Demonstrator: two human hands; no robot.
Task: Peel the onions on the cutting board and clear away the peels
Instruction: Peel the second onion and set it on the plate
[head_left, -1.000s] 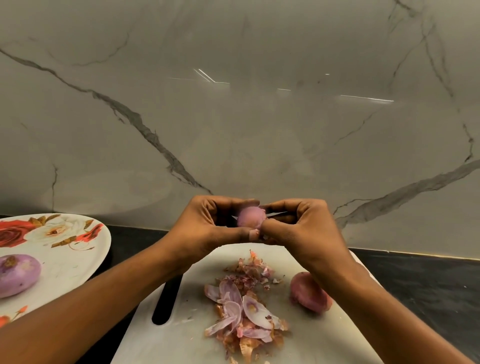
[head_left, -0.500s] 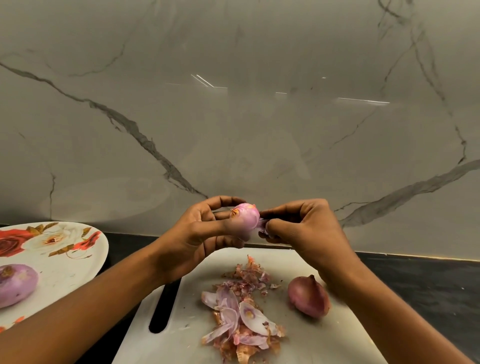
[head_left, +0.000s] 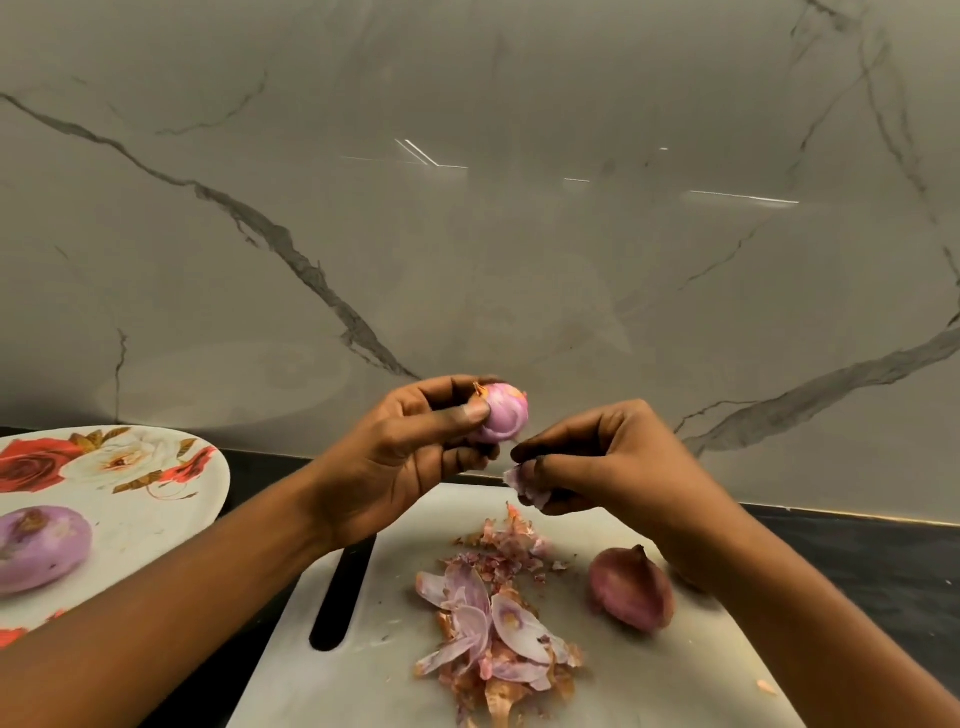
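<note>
My left hand (head_left: 405, 457) holds a small pink onion (head_left: 503, 413) up above the far edge of the white cutting board (head_left: 363, 670). My right hand (head_left: 602, 457) is just to the right and slightly lower, pinching a torn piece of purple peel (head_left: 524, 483), a small gap away from the onion. An unpeeled red onion (head_left: 631, 590) lies on the board under my right wrist. A heap of loose peels (head_left: 493, 618) covers the board's middle.
A flowered white plate (head_left: 135, 499) at the left carries one peeled purple onion (head_left: 39, 548). The board has a dark handle slot (head_left: 340, 592) on its left side. A black counter (head_left: 857, 551) runs under a marble wall (head_left: 467, 208).
My hands have drawn apart: the right hand pulled a strip of peel off and moved down and right. The left hand lifted and turned the onion, so more of its pink surface shows.
</note>
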